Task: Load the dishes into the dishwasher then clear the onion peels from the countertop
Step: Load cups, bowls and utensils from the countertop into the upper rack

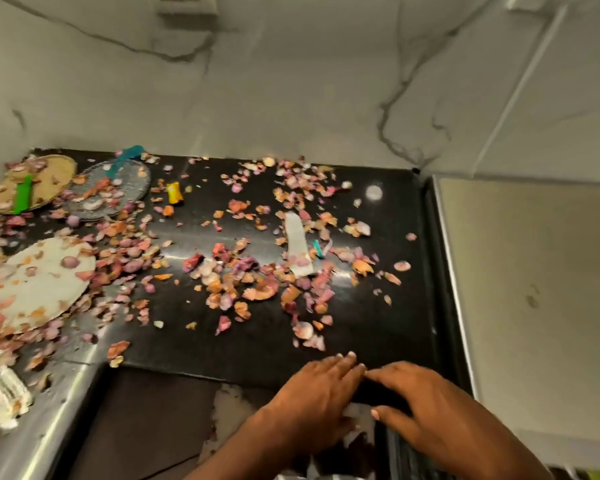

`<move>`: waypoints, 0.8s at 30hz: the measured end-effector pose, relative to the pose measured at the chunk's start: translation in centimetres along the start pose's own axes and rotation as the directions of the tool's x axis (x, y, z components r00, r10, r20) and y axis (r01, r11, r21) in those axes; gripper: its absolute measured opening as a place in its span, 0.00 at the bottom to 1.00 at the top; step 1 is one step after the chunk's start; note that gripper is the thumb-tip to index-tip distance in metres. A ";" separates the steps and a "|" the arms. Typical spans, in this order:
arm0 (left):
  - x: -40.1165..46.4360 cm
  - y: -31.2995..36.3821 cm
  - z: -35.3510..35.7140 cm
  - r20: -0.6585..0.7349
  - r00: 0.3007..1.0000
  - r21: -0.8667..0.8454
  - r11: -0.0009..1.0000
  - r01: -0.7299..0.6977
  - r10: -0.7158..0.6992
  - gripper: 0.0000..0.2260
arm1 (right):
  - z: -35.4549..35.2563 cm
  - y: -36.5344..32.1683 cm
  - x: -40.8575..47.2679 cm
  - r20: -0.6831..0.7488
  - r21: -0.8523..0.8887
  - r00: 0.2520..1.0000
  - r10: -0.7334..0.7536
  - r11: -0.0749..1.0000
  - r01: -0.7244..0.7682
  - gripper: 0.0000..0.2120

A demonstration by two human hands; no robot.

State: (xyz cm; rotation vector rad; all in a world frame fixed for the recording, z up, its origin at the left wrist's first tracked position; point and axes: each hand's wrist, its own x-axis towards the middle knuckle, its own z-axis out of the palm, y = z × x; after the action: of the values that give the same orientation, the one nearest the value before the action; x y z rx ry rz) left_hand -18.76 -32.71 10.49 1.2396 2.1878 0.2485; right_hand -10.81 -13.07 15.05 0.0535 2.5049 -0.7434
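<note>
Pink and orange onion peels (257, 271) lie scattered over the black countertop (378, 341). Both of my hands lie flat at the counter's front edge, fingers straight and fingertips nearly touching. My left hand (319, 389) is to the left, my right hand (416, 396) to the right, with its thumb hanging over the edge. Neither holds anything. Three round mats sit at the left under peels: a white one (35, 289), a grey one (111, 192) and a tan one (32, 185).
A yellow wrapper (174, 192), a green wrapper (22, 199), a teal strip (127, 157) and a white paper strip (297, 247) lie among the peels. A steel sink edge (49, 427) is at the lower left. A pale appliance top (534, 289) borders the counter's right. Marble wall behind.
</note>
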 end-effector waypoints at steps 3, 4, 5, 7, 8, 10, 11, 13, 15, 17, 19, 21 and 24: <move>0.9 2.2 1.4 0.065 0.998 0.073 0.997 -0.026 0.021 0.38 | 1.8 2.1 -2.7 -0.039 0.027 0.997 0.063 0.998 -0.062 0.27; 1.2 3.0 1.9 0.088 0.996 0.087 0.995 -0.038 0.030 0.38 | 2.4 2.7 -3.5 -0.040 0.041 0.995 0.091 0.995 -0.089 0.27; 1.3 3.9 2.3 0.103 0.994 0.099 0.994 -0.047 0.037 0.38 | 3.0 3.3 -4.3 -0.043 0.059 0.992 0.116 0.992 -0.114 0.27; 1.6 5.3 3.0 0.122 0.992 0.115 0.992 -0.055 0.040 0.38 | 4.0 4.1 -5.5 -0.049 0.075 0.986 0.158 0.985 -0.154 0.27; 1.7 5.9 3.4 0.131 0.990 0.127 0.990 -0.062 0.045 0.38 | 4.3 4.5 -6.1 -0.055 0.076 0.983 0.173 0.983 -0.169 0.27; 1.7 6.9 4.0 0.143 0.987 0.173 0.980 -0.095 0.070 0.38 | 4.9 4.7 -7.9 -0.066 0.091 0.976 0.208 0.975 -0.201 0.26; 1.7 7.2 4.1 0.141 0.987 0.194 0.975 -0.105 0.078 0.39 | 5.1 4.7 -8.7 -0.069 0.104 0.972 0.226 0.970 -0.218 0.24; 1.4 8.1 4.2 0.152 0.984 0.239 0.962 -0.132 0.098 0.40 | 5.7 4.5 -10.6 -0.103 0.134 0.960 0.262 0.960 -0.247 0.22; 1.4 8.8 4.3 0.148 0.986 0.296 0.948 -0.114 0.072 0.42 | 6.9 4.3 -12.6 -0.145 0.178 0.939 0.313 0.941 -0.287 0.20; 1.5 8.7 4.4 0.120 0.993 0.340 0.940 -0.021 -0.021 0.44 | 8.4 3.9 -14.3 -0.166 0.195 0.910 0.379 0.918 -0.346 0.21; 1.5 8.0 4.8 0.099 0.992 0.390 0.920 0.032 -0.076 0.46 | 10.2 3.3 -16.0 -0.168 0.220 0.874 0.456 0.882 -0.418 0.23; 1.3 7.1 5.6 0.108 0.990 0.431 0.902 0.033 -0.087 0.47 | 12.2 2.6 -17.5 -0.155 0.266 0.847 0.509 0.847 -0.461 0.23; 1.2 6.8 6.5 0.131 0.988 0.520 0.854 0.007 -0.088 0.46 | 15.8 1.6 -19.9 -0.123 0.346 0.807 0.577 0.787 -0.510 0.24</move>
State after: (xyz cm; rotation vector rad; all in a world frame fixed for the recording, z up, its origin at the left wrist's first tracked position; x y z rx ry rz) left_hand -10.55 -28.84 7.83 1.4228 2.2195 -0.4802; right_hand 14.12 -17.77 12.79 0.9867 2.3552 -0.8822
